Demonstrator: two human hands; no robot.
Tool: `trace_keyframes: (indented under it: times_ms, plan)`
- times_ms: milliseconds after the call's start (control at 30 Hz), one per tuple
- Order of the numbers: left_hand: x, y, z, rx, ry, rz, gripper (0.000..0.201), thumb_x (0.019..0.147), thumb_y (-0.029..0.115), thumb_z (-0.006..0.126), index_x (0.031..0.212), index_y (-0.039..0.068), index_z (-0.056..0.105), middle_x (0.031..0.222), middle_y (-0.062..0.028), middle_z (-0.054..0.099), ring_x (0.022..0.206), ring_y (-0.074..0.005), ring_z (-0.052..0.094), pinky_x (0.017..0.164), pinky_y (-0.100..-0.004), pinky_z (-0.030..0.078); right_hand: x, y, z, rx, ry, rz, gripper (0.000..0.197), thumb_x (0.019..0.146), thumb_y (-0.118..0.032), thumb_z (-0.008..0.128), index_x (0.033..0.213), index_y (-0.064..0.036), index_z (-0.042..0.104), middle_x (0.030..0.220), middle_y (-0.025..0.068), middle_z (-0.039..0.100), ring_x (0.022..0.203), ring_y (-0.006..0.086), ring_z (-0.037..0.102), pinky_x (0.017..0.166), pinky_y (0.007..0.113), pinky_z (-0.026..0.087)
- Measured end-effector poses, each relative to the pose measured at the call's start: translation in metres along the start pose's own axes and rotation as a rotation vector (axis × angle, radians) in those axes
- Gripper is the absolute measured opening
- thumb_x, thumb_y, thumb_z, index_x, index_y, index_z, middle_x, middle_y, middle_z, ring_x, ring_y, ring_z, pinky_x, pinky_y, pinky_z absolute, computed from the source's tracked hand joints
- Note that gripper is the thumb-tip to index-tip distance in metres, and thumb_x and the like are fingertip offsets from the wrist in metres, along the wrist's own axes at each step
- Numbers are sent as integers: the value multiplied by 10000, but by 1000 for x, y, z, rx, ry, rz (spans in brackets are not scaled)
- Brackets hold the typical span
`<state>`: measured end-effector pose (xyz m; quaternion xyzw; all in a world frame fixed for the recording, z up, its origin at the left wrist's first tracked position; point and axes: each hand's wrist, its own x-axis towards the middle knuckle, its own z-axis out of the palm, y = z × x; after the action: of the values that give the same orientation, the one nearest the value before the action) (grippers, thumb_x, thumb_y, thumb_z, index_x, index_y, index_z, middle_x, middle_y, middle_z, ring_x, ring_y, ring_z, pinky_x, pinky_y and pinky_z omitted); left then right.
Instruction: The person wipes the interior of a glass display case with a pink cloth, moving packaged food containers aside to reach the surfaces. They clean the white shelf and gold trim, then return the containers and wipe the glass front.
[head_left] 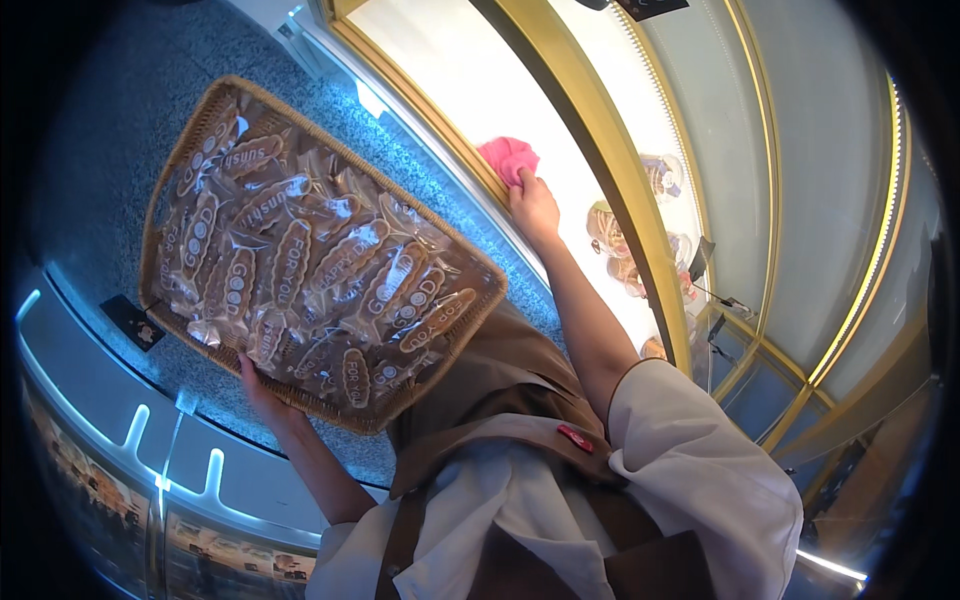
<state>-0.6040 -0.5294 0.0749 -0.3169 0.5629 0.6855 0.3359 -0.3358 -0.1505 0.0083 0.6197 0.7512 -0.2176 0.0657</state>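
Note:
A wicker basket [480, 307] full of cookies in clear wrappers [290, 255] is at my left, tilted in front of my apron. My left hand [262, 395] grips its near rim from the left; most of those fingers are hidden under the basket. My right hand [535, 208] reaches into the lit display case and is closed on a pink cloth [510, 157]. The cloth lies bunched against the white shelf [440, 60], beside its gold front edge.
Several clear packs of baked goods [610, 235] stand on the lit shelf right of a gold frame bar [600, 120]. Curved glass [830, 130] rises at the right. A small black tag [132, 322] hangs by the basket's left corner. Another counter with light strips [140, 425] lies at lower left.

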Motion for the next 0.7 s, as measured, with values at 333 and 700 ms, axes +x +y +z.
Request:
trace_keyframes:
  times_ms: [333, 700]
  plan:
    - [-9, -14, 52, -59, -142, 43, 437, 1008, 284, 602, 1341, 15, 514, 1235, -126, 614, 1088, -268, 637, 903, -430, 557, -208, 2, -82, 944, -1044, 210, 551, 961, -186, 610, 1461, -26, 443, 1361, 88, 578, 1253, 156, 538, 1091, 319, 409]
    - [-11, -84, 233, 40, -350, 170, 347, 1041, 244, 560, 1291, 4, 547, 1203, -82, 623, 1029, -171, 594, 894, -347, 465, -241, -31, -101, 1191, -789, 455, 491, 980, -138, 583, 1435, -19, 442, 1331, 98, 576, 1196, 202, 576, 1090, 361, 427]
